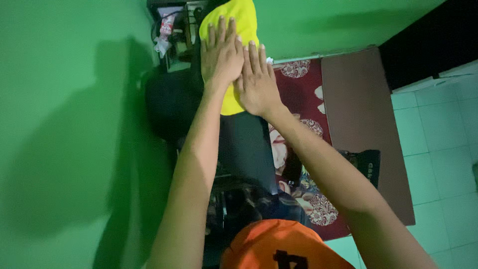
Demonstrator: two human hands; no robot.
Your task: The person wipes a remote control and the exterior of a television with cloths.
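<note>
Both hands flat, fingers spread: left hand (220, 52) and right hand (256, 82) side by side pressing yellow cloth (234, 20), upper centre, long axis vertical.

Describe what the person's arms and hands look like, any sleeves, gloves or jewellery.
Both forearms are bare, with no sleeves in view. The left hand and right hand wear no gloves, and no rings, watch or bracelet are visible. Fingernails look short and unpainted.

Matt yellow cloth (238, 20); glossy pale floor tiles (438, 149).
</note>
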